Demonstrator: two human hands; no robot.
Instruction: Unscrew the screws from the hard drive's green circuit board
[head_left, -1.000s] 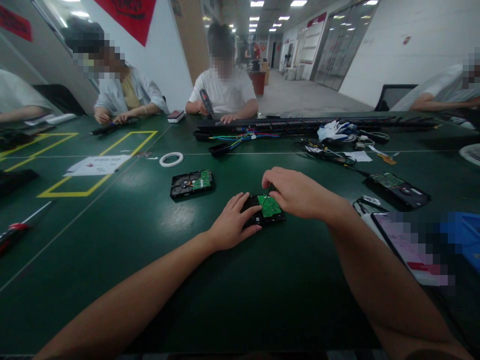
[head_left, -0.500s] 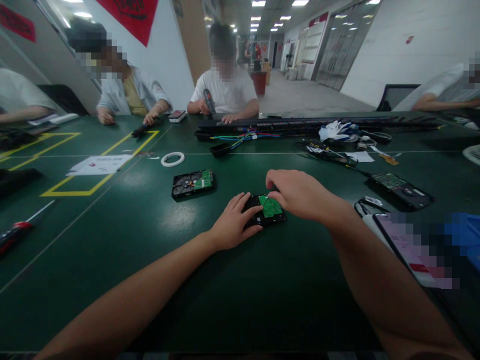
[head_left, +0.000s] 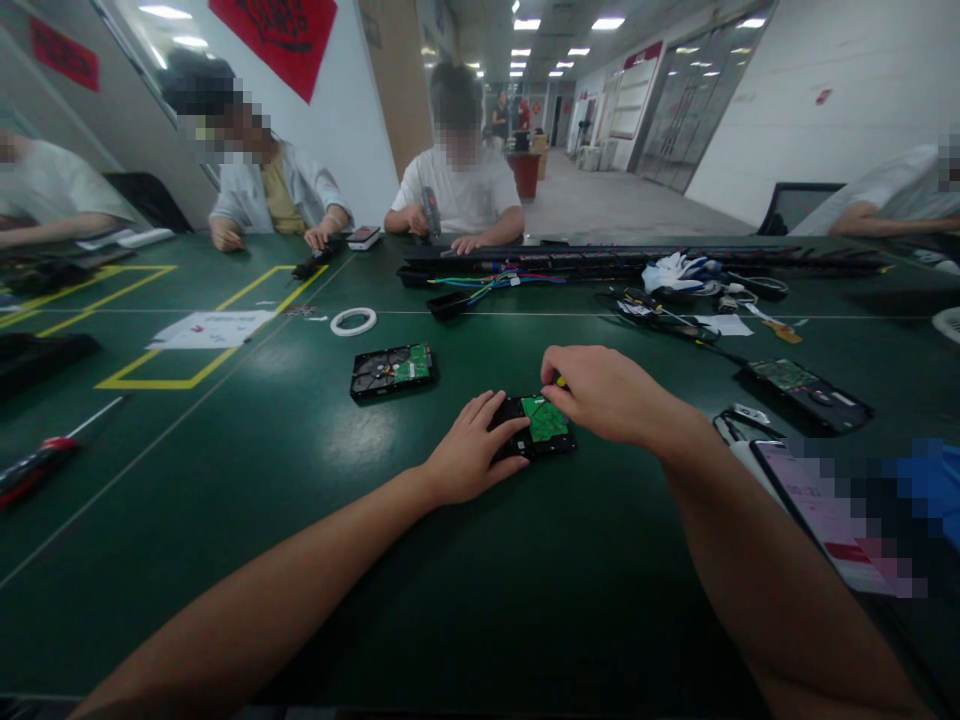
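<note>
The left hand (head_left: 471, 452) stays spread across the hard drive (head_left: 551, 421), flat on the green table (head_left: 450, 590). The right hand (head_left: 600, 395) pinches a mostly hidden tool (head_left: 561, 381), whose yellow part now shows. Opposite, a co-worker's black device (head_left: 310, 265) has shifted rightward.

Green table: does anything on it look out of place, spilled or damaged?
Mildly, yes. The white paper sheet lies askew over the yellow tape outline, hiding parts of it, and loose bits are scattered beside it, too small to identify. No damage is apparent on the hard drive under the left hand.
</note>
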